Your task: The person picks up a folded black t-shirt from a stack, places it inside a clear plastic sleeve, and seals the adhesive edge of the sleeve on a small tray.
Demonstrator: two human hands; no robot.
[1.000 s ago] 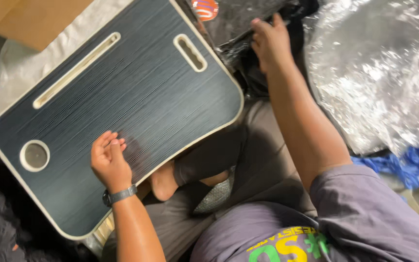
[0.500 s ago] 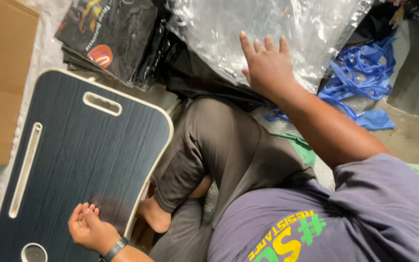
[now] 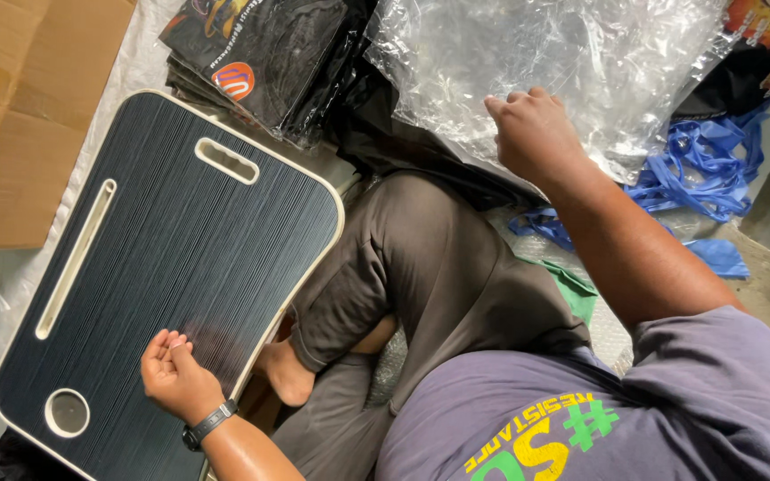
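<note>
A dark, ribbed lap board with a cream rim (image 3: 180, 267), cut with a long slot, a handle hole and a round cup recess, lies flat beside the person's folded leg. A heap of crinkled clear plastic bags (image 3: 572, 71) spreads across the top, touching the stack of black printed garments in plastic sleeves (image 3: 260, 53) to its left. Flattened brown cardboard (image 3: 28, 107) lies along the board's far side. Blue fabric straps (image 3: 697, 178) sit in a tangle just beside the plastic.

The right hand (image 3: 532, 134) rests on the clear plastic with fingers curled under; whether it grips a bag cannot be told. The left hand (image 3: 176, 379), a dark watch (image 3: 208, 425) at its wrist, rests on the board, loosely curled and holding nothing.
</note>
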